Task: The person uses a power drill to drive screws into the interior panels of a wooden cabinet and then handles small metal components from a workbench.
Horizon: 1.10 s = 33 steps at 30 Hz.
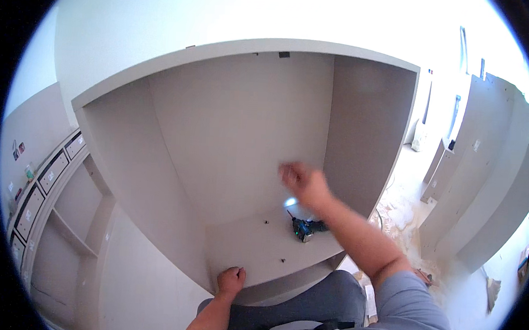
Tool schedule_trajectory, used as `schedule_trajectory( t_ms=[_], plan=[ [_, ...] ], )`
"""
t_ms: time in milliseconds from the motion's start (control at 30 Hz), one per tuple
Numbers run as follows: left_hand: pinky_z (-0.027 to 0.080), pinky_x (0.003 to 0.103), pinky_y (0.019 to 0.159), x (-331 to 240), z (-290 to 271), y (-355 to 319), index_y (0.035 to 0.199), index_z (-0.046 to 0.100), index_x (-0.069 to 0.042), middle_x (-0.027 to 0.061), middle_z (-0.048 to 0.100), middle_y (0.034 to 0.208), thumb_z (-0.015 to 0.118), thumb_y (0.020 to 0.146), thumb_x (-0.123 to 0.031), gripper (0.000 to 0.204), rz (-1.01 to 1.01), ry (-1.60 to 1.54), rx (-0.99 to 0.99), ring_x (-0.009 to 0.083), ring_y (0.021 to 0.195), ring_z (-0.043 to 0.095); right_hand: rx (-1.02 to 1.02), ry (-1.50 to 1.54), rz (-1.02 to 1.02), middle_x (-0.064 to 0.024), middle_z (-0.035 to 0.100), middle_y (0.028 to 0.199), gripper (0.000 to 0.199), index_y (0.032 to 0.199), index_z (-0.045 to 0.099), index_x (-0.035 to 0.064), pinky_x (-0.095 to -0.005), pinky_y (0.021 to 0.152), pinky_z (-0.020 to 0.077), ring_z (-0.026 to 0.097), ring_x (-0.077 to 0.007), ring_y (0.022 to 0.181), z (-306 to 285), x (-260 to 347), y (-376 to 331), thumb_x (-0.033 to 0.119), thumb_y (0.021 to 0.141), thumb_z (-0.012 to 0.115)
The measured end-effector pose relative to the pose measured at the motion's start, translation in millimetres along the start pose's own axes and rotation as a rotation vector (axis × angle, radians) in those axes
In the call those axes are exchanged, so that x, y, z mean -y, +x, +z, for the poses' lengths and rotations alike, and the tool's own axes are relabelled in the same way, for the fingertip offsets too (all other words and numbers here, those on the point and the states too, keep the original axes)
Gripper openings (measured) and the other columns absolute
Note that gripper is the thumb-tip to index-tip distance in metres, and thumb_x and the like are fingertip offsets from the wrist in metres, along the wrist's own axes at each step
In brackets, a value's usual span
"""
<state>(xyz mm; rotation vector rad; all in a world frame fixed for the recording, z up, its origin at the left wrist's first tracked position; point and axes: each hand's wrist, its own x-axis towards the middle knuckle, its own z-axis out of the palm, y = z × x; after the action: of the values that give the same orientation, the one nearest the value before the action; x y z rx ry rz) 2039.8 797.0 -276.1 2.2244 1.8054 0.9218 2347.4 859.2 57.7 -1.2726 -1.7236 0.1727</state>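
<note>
In front of me stands a large open cabinet box (pixel 243 123) with pale grey-beige panels. My left hand (pixel 231 280) is closed and rests at the front left edge of its lower panel; whatever its fingers hold, if anything, is hidden. My right hand (pixel 302 181), blurred by motion, is raised inside the cabinet with its fingers curled. I cannot make out anything in them. Below the right hand a dark cordless drill (pixel 304 228) with blue-green parts lies on the lower panel (pixel 243 241), its lamp throwing a bright spot.
Small dark fittings (pixel 283 261) dot the lower panel. To the left is a shelving unit (pixel 73 230) with several drawer-like fronts along its top. On the right, a tall grey panel piece (pixel 482 174) stands by a floor strewn with debris (pixel 400 224).
</note>
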Motion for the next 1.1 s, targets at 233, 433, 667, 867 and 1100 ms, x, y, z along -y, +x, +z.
schedule_trajectory(
  t_ms=[233, 433, 667, 867, 1100],
  plan=[
    [0.05, 0.053, 0.063, 4.7, 2.5, -3.2, 0.071, 0.064, -0.005, 0.0188, 0.066, 0.075, 0.061, 0.092, -0.038, 0.039, 0.006, -0.048, -0.014, 0.0432, 0.069, 0.064, -0.231, 0.07, -0.133, -0.0172, 0.075, 0.083, 0.038, 0.101, 0.077, 0.0041, -0.0352, 0.071, 0.0576, 0.074, -0.0233, 0.075, -114.4, 168.2, 106.2, 0.038, 0.1, 0.06],
    [0.05, 0.053, 0.063, 4.1, 9.7, -2.3, 0.071, 0.064, -0.006, 0.0181, 0.067, 0.076, 0.063, 0.091, -0.037, 0.037, 0.045, -0.081, -0.023, 0.0423, 0.071, 0.065, -0.553, -0.29, -0.325, -0.0113, 0.073, 0.075, 0.027, 0.089, 0.078, 0.0104, -0.0384, 0.061, 0.0562, 0.069, -0.0252, 0.058, -99.7, 153.3, 120.4, 0.033, 0.095, 0.065],
    [0.051, 0.053, 0.063, 9.5, 4.3, -4.3, 0.071, 0.064, -0.007, 0.0165, 0.067, 0.076, 0.062, 0.091, -0.037, 0.036, 0.036, -0.057, -0.034, 0.0413, 0.071, 0.065, -0.856, -0.565, -0.518, -0.0092, 0.073, 0.074, 0.018, 0.085, 0.078, 0.0147, -0.0406, 0.057, 0.0553, 0.069, -0.0311, 0.061, -80.8, 149.2, 126.2, 0.031, 0.088, 0.071],
    [0.051, 0.052, 0.061, 11.8, 1.6, -4.2, 0.07, 0.064, -0.008, 0.0157, 0.066, 0.073, 0.063, 0.09, -0.038, 0.036, 0.0, -0.061, -0.022, 0.0408, 0.067, 0.065, -0.435, -0.113, -0.239, -0.0165, 0.075, 0.092, 0.03, 0.103, 0.078, 0.0103, -0.0433, 0.071, 0.0587, 0.074, -0.0328, 0.077, -49.5, 111.2, 145.9, 0.037, 0.094, 0.066],
    [0.051, 0.052, 0.061, 7.2, 1.0, 0.6, 0.07, 0.065, -0.008, 0.0161, 0.067, 0.073, 0.064, 0.09, -0.038, 0.036, 0.011, -0.068, -0.014, 0.0407, 0.067, 0.065, -0.452, -0.491, -0.309, -0.0187, 0.074, 0.108, 0.038, 0.123, 0.068, 0.0022, -0.0378, 0.08, 0.059, 0.074, -0.025, 0.087, -10.7, 65.4, 268.7, 0.031, 0.101, 0.059]
  ],
)
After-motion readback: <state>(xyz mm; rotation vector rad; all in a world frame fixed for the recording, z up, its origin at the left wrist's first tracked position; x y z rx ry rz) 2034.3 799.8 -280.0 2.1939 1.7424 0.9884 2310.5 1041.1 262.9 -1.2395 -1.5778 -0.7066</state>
